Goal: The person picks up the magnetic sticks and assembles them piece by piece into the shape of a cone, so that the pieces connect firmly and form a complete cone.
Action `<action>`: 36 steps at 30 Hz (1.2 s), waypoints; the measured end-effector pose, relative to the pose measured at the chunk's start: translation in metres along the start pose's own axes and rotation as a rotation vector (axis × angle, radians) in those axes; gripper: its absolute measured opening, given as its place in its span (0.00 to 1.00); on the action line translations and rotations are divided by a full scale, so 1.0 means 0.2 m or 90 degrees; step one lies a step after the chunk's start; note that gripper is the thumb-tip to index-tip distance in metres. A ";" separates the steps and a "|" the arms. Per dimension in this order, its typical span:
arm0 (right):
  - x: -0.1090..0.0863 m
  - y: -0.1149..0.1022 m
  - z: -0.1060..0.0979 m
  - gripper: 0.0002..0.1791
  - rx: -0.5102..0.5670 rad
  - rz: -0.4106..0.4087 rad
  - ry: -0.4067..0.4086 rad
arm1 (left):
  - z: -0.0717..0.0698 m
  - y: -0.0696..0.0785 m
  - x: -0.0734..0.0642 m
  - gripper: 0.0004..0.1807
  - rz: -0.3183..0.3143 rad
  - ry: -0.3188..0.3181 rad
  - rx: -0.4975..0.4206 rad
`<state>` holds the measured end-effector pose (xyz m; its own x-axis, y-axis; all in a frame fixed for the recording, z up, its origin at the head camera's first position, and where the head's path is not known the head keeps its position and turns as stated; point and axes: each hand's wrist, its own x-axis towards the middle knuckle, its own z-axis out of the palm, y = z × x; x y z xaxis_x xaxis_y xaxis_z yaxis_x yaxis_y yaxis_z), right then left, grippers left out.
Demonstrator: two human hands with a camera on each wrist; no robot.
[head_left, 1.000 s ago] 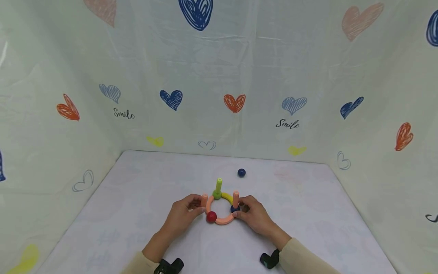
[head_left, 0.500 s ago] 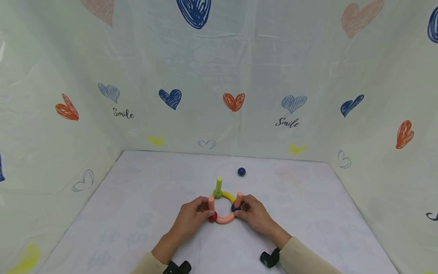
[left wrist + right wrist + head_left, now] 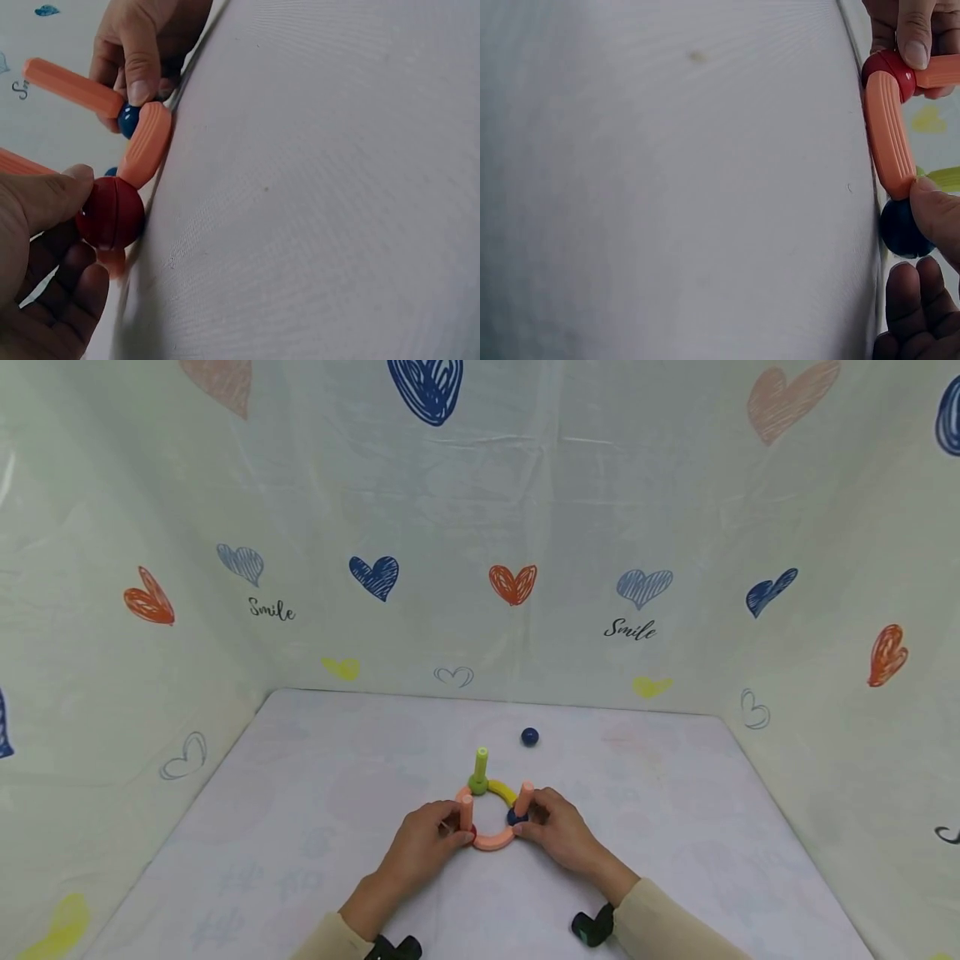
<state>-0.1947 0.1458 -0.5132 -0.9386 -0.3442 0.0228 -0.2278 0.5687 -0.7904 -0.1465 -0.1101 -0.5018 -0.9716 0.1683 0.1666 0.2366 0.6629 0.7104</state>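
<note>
A toy ring of balls and curved bars lies on the table. My left hand point(image 3: 423, 847) pinches an upright orange rod point(image 3: 467, 812) over the red ball point(image 3: 112, 214), its thumb at the ball in the left wrist view. My right hand point(image 3: 558, 831) holds the dark blue ball point(image 3: 904, 229) on the ring's right side, where another orange rod point(image 3: 524, 799) stands slightly tilted. Between these two balls runs an orange curved bar point(image 3: 492, 842). At the ring's back, a green rod point(image 3: 481, 763) stands in a green ball point(image 3: 478, 786), joined to a yellow curved bar point(image 3: 501, 790).
A loose dark blue ball point(image 3: 529, 737) lies behind the ring. The white-covered table point(image 3: 337, 752) meets a curtain point(image 3: 450, 627) printed with hearts at the back and sides. Black wrist cameras point(image 3: 592, 927) sit by both sleeves.
My left hand has moved right and slightly toward me, bringing its orange rod from the ring's left side over the red ball. The rod by my right hand has tilted rightward; that hand stays put.
</note>
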 end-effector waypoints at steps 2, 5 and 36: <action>-0.01 0.00 0.00 0.12 0.006 -0.003 -0.006 | 0.00 0.00 0.00 0.12 0.000 0.002 0.008; -0.01 0.00 -0.01 0.13 0.011 -0.008 -0.023 | 0.00 -0.01 0.00 0.10 0.002 0.010 0.009; -0.01 -0.01 -0.10 0.15 0.050 -0.011 -0.096 | 0.01 -0.04 -0.01 0.07 -0.026 0.006 -0.020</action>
<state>-0.1970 0.1604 -0.4986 -0.8838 -0.4649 -0.0513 -0.2167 0.5043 -0.8359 -0.1474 -0.1151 -0.5090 -0.9805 0.1343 0.1438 0.1966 0.6463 0.7373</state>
